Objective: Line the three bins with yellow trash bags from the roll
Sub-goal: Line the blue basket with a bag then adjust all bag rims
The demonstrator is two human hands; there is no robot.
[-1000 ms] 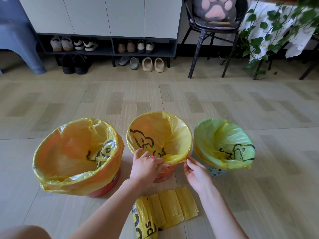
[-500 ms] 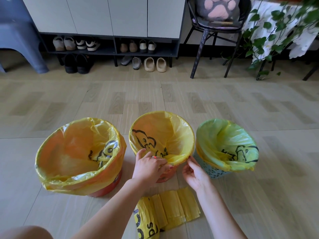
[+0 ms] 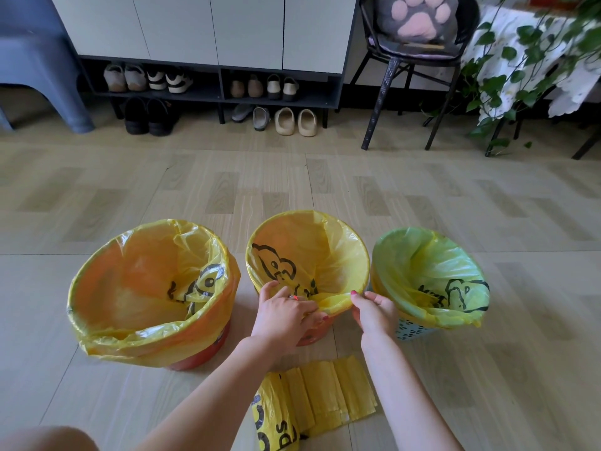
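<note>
Yellow film of the middle bag (image 3: 328,252), folded over its bin's rim at 6 o'clock, sits pinched by my left hand (image 3: 286,315) and right hand (image 3: 374,312); overpulling may tear it.

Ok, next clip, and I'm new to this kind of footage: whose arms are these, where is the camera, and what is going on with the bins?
No machine here: a person wears one wide-angle camera on the head, looking forward and down, so the two bare arms coming in from the bottom are their own. Three bins stand in a row on the wooden floor, each with a yellow bag in it: the left bin, the middle bin and the right bin. The left hand grips the near edge of the middle bag, fingers curled round the plastic. The right hand is at the same edge beside it; whether it pinches the plastic I cannot tell. The rest of the roll of bags lies part unrolled on the floor between the arms. Behind stand a shoe rack, a chair and a plant.
</note>
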